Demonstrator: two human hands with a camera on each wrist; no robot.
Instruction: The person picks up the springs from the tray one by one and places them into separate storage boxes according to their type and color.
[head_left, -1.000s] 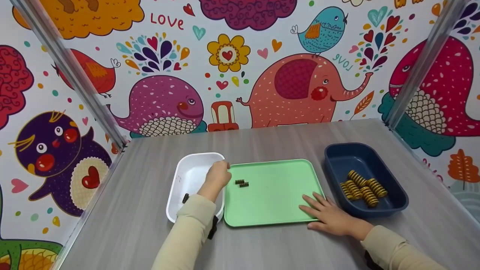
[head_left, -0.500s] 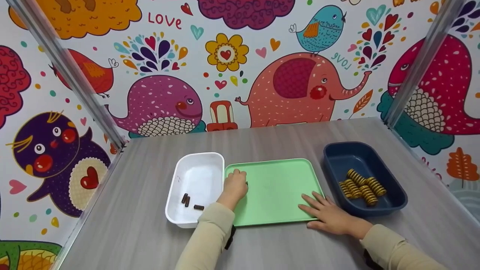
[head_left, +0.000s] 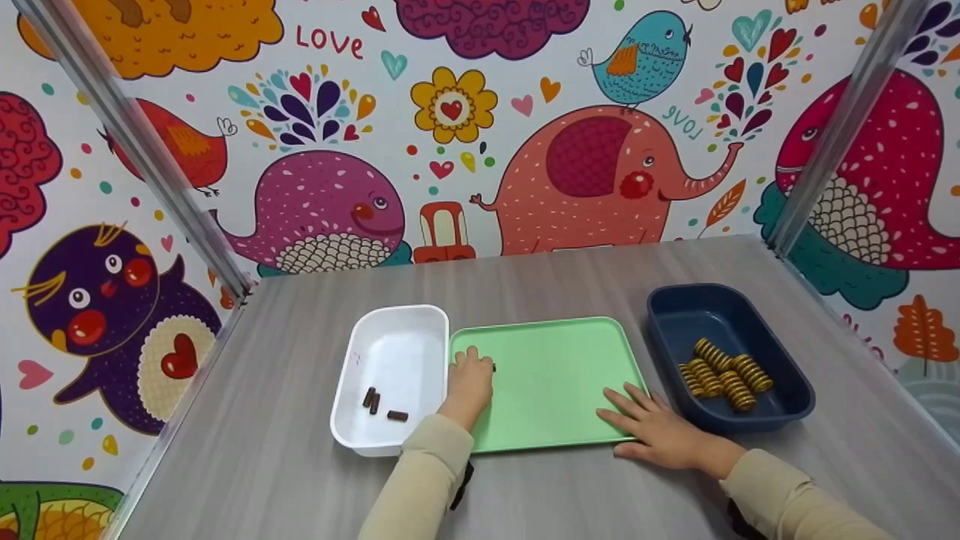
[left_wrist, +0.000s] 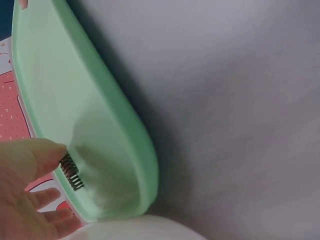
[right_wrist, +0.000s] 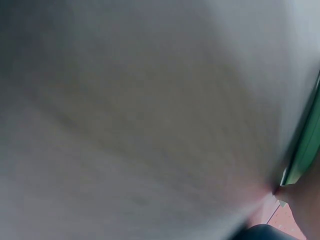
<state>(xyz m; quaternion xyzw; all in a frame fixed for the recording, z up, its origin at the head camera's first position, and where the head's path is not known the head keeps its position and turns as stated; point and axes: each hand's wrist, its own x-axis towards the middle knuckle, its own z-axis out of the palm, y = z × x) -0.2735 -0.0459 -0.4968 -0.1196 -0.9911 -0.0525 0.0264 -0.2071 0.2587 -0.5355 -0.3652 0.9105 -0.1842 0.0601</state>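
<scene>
My left hand (head_left: 470,382) is low over the left end of a pale green tray (head_left: 555,375). In the left wrist view, its thumb and a mostly hidden finger pinch the end of a small dark brown ridged coil (left_wrist: 71,172) close on the tray surface, while the other fingers spread loosely beside it. A bit of dark coil (head_left: 493,367) shows past the hand in the head view. My right hand (head_left: 660,431), fingers spread, rests on the tray's right front corner and the table beside it.
A white bin (head_left: 341,397) left of the tray holds several short dark coils (head_left: 373,400). Right of the tray stands a navy blue bin (head_left: 787,375) with several larger gold-and-black spiral pieces (head_left: 739,391). A patterned wall (head_left: 465,172) closes off the grey table at the back.
My left hand has moved from the white bin's right edge onto the tray's left part, covering the dark coils there. My right hand has stayed put.
</scene>
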